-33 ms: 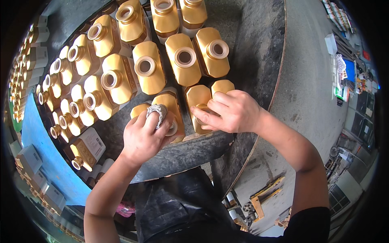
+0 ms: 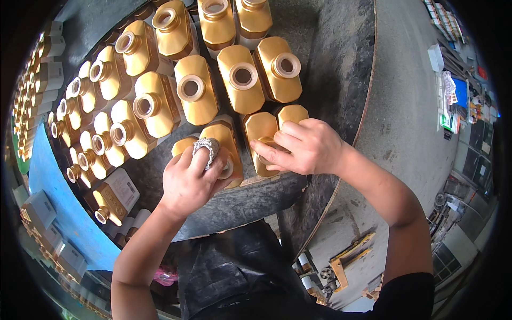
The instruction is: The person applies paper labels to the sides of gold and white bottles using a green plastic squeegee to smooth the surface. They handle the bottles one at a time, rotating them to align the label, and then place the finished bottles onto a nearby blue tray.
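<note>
My left hand [image 2: 188, 182] is closed at a gold bottle [image 2: 217, 134] in the nearest row, its fingers bent about the wide round neck. A crinkled silvery loop [image 2: 209, 145] sits around one of its fingers. The shoulder of another gold bottle [image 2: 183, 144] shows just left of that hand. My right hand [image 2: 306, 146] is closed on the neck of a second gold bottle [image 2: 260, 126], fingers curled over it and covering most of the opening. Behind its knuckles stands one more gold bottle [image 2: 293, 113], partly hidden. The uncovered bottles farther back have open mouths.
Several rows of gold bottles [image 2: 196, 109] fill the dark tabletop [image 2: 250, 194] ahead and to the left. One bottle [image 2: 110, 200] lies tilted near a blue panel [image 2: 53, 181]. On the right runs a black raised edge [image 2: 349, 58], with grey floor [image 2: 400, 106] beyond.
</note>
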A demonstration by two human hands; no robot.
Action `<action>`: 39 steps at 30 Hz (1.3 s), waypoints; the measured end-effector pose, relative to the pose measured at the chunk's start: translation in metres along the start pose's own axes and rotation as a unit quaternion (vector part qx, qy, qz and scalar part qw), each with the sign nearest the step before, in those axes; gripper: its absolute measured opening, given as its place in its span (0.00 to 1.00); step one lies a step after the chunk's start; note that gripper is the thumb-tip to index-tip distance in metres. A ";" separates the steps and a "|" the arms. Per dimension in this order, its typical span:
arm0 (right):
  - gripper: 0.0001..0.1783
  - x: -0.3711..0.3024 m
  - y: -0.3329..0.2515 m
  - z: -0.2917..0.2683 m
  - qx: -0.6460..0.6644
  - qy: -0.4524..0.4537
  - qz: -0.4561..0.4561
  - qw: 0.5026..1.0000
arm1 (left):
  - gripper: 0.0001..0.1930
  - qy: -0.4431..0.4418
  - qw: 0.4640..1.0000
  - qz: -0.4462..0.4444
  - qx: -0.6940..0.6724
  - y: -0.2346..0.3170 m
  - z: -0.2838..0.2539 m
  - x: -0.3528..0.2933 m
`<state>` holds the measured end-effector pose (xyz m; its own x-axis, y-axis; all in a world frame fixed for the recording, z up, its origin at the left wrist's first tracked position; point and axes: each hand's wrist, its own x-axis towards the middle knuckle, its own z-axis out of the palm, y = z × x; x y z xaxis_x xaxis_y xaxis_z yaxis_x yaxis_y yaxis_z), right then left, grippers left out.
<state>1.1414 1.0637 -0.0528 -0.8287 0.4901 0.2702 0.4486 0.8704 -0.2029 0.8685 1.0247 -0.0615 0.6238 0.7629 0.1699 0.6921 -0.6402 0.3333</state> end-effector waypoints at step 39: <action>0.28 0.014 -0.056 -0.008 -0.070 -0.051 0.192 0.978 | 0.15 0.023 0.951 -0.292 -0.100 0.010 -0.029 -0.047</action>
<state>1.1071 1.0224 -0.0302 -0.6162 0.7808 0.1030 0.7685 0.6247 -0.1381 0.8353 0.9853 -0.0393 0.1347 0.9891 -0.0593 0.8299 -0.0799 0.5522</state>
